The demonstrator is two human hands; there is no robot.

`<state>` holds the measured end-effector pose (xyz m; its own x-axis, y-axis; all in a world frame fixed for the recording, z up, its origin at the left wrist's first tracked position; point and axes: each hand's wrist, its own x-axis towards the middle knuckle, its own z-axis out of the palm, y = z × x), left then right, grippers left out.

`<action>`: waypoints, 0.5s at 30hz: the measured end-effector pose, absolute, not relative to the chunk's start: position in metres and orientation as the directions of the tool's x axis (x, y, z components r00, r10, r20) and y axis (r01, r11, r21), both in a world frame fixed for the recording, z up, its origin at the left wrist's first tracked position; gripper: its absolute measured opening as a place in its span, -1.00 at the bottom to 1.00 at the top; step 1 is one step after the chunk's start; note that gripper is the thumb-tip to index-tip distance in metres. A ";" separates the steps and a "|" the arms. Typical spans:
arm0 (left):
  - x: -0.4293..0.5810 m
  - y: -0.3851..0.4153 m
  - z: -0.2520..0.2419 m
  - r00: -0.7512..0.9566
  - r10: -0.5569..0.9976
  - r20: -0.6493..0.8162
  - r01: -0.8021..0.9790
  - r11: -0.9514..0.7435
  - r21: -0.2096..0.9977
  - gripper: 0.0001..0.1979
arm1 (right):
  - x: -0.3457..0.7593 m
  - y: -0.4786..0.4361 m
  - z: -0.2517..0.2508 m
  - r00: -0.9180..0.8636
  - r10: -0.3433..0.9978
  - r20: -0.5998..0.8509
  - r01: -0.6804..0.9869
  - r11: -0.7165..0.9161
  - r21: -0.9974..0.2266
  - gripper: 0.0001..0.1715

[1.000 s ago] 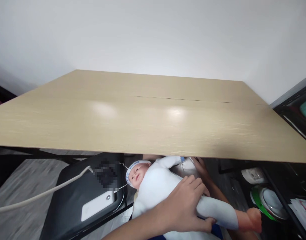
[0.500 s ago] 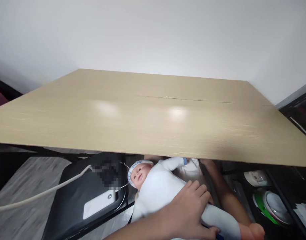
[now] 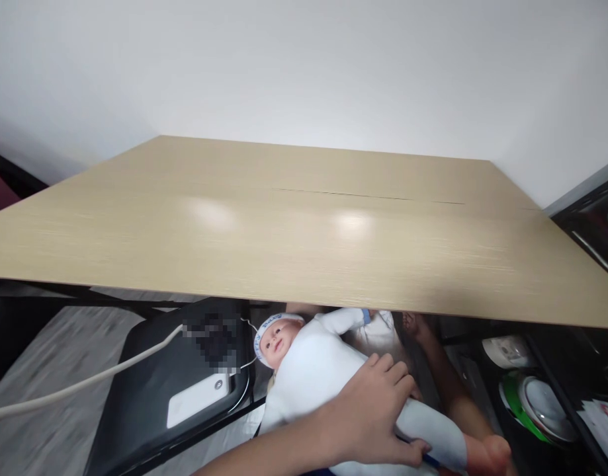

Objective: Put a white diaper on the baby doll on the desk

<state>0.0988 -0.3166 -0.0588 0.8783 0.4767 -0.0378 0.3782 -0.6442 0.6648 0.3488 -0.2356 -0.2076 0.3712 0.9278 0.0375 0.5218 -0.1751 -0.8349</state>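
A baby doll in white clothes and a lettered headband lies slanted below the table edge, head to the left, face up. My left hand reaches across its lower body, fingers curled over the hip and thumb by the leg, closed on it. Beyond the doll, my right hand is at the table's front edge, partly hidden beneath it. Its fingers are blurred, so what they hold cannot be made out. Beside the doll's sleeve, a crumpled white item shows below the tabletop.
A wooden tabletop spans the view against a white wall. At left, a black padded seat bears a white power bank and a pale cable. At right, a dark shelf holds a green-and-white round container and papers.
The doll's lower leg and foot have shifted slightly left. My left hand stays on the doll. More of my right hand's fingers shows at the table edge.
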 end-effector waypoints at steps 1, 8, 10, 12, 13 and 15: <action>0.099 -0.317 -0.059 0.879 0.476 -0.037 0.378 -0.647 0.662 -0.38 | 0.355 -0.239 -0.215 0.384 0.923 0.020 0.514 -0.196 -0.835 -0.62; 0.099 -0.318 -0.054 0.877 0.477 -0.054 0.402 -0.669 0.626 -0.36 | 0.340 -0.283 -0.216 0.397 0.905 0.155 0.544 -0.096 -0.834 -0.56; 0.099 -0.318 -0.054 0.875 0.482 -0.053 0.407 -0.671 0.619 -0.37 | 0.320 -0.289 -0.205 0.300 0.930 0.212 0.567 0.005 -0.823 -0.59; 0.100 -0.319 -0.056 0.874 0.484 -0.046 0.404 -0.669 0.624 -0.38 | 0.300 -0.286 -0.195 0.169 0.957 0.234 0.612 0.085 -0.786 -0.60; 0.100 -0.319 -0.056 0.873 0.486 -0.042 0.401 -0.666 0.629 -0.38 | 0.291 -0.283 -0.192 0.109 0.967 0.230 0.637 0.109 -0.763 -0.59; 0.100 -0.319 -0.059 0.870 0.492 -0.037 0.399 -0.657 0.640 -0.37 | 0.273 -0.273 -0.190 0.029 0.979 0.204 0.678 0.130 -0.723 -0.62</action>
